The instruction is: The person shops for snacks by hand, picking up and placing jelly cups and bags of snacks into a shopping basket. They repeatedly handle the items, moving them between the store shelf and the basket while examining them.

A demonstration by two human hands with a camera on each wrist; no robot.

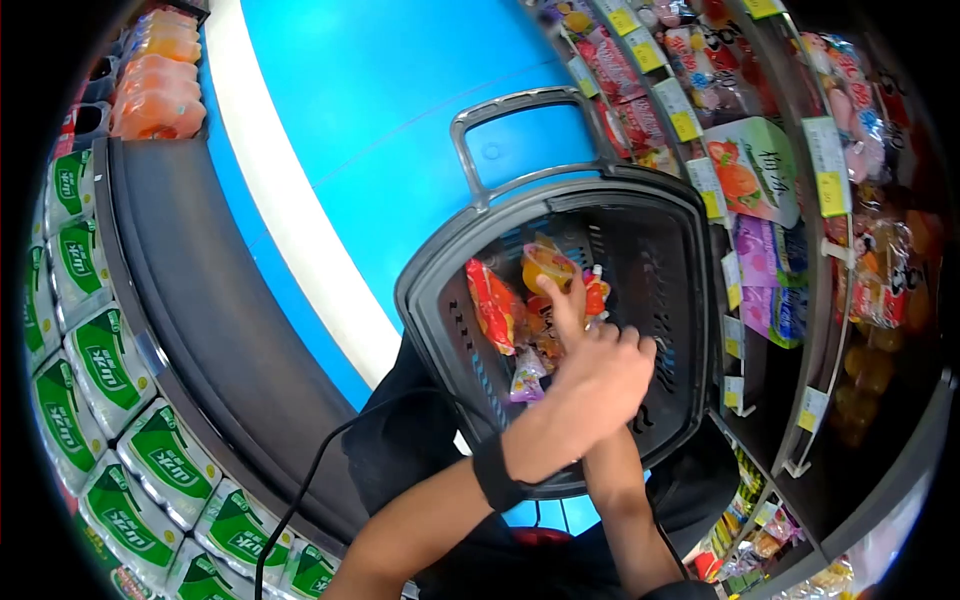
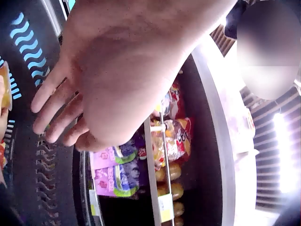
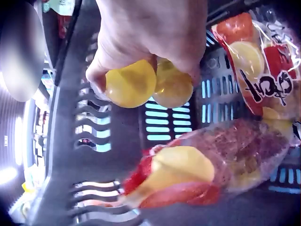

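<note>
My right hand (image 1: 570, 315) reaches down inside a dark grey shopping basket (image 1: 680, 320). Its thumb and fingers grip yellow jelly cups (image 3: 131, 84), two rounded bottoms showing in the right wrist view. My left hand (image 1: 605, 380) crosses above the right wrist, hiding part of it, with loosely bent fingers and nothing in them. In the left wrist view its palm faces the camera. Around the right hand lie a red snack packet (image 1: 495, 305), a small purple-and-white packet (image 1: 527, 380) and a clear bag of dark pieces (image 3: 244, 150).
The basket's raised handle (image 1: 525, 95) leans over the blue floor (image 1: 400, 60). Shelves of bagged sweets (image 1: 770, 260) with price tags stand close on the right. To the left are green-and-white tissue packs (image 1: 110, 365) beside a dark shelf (image 1: 200, 260). A black cable (image 1: 310, 470) hangs by the left arm.
</note>
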